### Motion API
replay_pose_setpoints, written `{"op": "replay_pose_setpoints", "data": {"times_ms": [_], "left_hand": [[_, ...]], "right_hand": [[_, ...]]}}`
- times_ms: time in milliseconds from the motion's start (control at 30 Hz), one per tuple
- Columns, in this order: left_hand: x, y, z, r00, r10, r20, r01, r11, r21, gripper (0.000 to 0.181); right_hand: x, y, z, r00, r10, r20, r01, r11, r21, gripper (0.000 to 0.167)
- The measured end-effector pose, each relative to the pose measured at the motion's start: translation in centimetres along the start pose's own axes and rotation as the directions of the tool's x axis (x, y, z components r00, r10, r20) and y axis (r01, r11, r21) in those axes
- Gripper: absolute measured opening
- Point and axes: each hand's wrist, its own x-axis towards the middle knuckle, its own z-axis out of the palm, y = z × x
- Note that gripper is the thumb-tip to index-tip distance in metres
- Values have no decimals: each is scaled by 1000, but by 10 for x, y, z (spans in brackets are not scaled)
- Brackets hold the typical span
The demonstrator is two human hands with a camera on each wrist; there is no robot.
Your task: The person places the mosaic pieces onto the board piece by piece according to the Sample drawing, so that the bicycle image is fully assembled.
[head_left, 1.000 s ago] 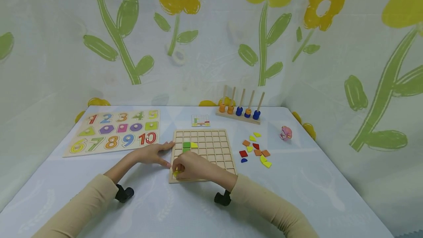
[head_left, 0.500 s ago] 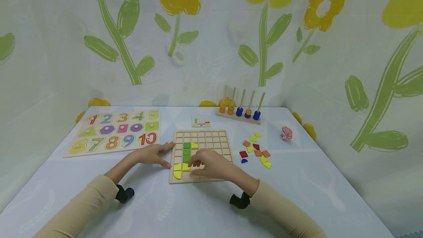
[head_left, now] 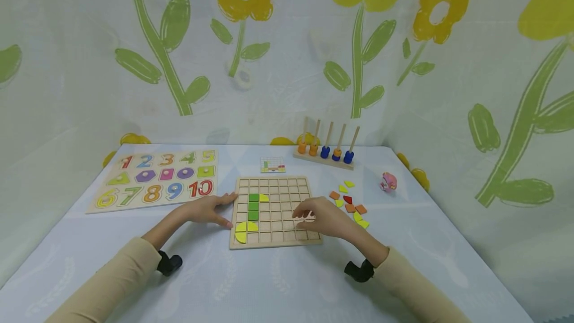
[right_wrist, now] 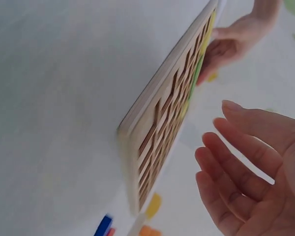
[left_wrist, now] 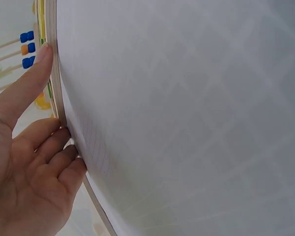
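A wooden grid board (head_left: 282,213) lies mid-table. Set in its left part are several green squares (head_left: 253,207) in a column, a yellow quarter piece (head_left: 264,197) near their top, and yellow quarter pieces (head_left: 241,232) at the lower left. My left hand (head_left: 204,209) rests against the board's left edge, thumb and fingers spread; the left wrist view shows its thumb (left_wrist: 32,83) touching the edge. Over the board's right side hovers my right hand (head_left: 320,217). Its fingers are loosely bent, and the right wrist view shows nothing between them.
Loose coloured pieces (head_left: 350,207) lie right of the board, partly behind my right hand. A number puzzle (head_left: 154,178) is at the left. Behind the board are a pattern card (head_left: 272,164) and a peg stand (head_left: 324,158). A pink figurine (head_left: 388,181) stands farther right.
My right hand has let go of a yellow quarter piece at the board's lower left and moved right across the board. My left hand has stayed at the edge.
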Motion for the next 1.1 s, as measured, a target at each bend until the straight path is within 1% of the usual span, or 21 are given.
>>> {"op": "replay_pose_setpoints", "data": {"times_ms": [67,200,300,433,567,633,733,833,933,1000,1100], "left_hand": [[0,0,0,1000,-2,0,2,1000,3,94],[0,0,0,1000,-3,0,3,1000,5,94],[0,0,0,1000,2,-2,-2,1000,7,93],[0,0,-1,1000,8,-3,-8,1000,2,94],[-1,1,-1,1000,4,-2,-4,1000,-16,94],[-1,1,-2,1000,1,-1,-1,1000,-19,94],[-1,1,-2,1000,1,0,-1,1000,-17,94],[-2,1,-1,1000,-2,0,2,1000,-20,94],[-2,1,-1,1000,-1,0,1,1000,-21,93],[-1,1,-1,1000,1,-1,-1,1000,-20,93],[-1,1,-1,1000,5,-2,-5,1000,-15,93]], "right_hand": [[-6,9,-5,1000,7,-3,-7,1000,-4,17],[-14,27,-15,1000,-7,-14,7,1000,3,17],[-19,40,-22,999,-2,-41,1,1000,-13,18],[-24,56,-28,997,49,-60,-52,998,-40,18],[-27,70,-33,992,111,-62,-115,992,-61,16],[-27,75,-36,988,144,-63,-148,987,-70,16],[-26,82,-40,983,172,-64,-177,980,-88,19],[-25,88,-43,980,190,-53,-194,977,-87,21],[-22,93,-45,977,212,-25,-213,975,-62,21],[-21,95,-46,970,243,-6,-243,969,-41,20],[-20,99,-47,961,276,6,-276,960,-43,20]]}}
